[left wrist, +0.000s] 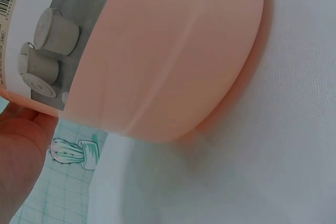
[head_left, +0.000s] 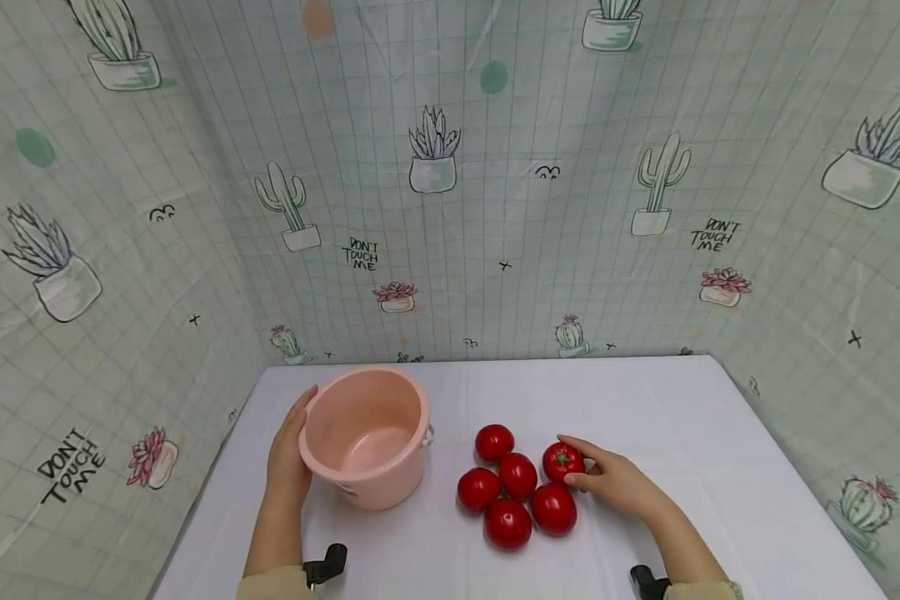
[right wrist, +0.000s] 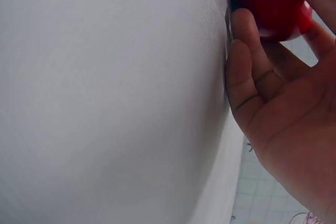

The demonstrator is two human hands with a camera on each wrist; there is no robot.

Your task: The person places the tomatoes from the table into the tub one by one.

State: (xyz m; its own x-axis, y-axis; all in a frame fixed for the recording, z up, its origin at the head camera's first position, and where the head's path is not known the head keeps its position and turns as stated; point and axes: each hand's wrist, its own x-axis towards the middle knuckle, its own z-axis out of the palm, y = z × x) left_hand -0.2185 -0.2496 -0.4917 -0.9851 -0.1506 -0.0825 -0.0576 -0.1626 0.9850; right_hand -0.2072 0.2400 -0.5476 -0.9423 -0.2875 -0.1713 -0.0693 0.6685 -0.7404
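A pink bucket stands at the left of the white table, its mouth up and its inside empty. My left hand rests along the bucket's outer left side, fingers reaching up to the rim; in the left wrist view, part of this hand shows behind the bucket wall. My right hand pinches a red tomato with a green star-shaped top, between thumb and fingers. This tomato sits at the right of a cluster of several red tomatoes. In the right wrist view, the pinched tomato is partly cut off.
The white table is bounded by a hanging cloth with a grid and cactus drawings at the back and sides. A printed label is on the bucket's near side. A small handle joint sticks out at its right.
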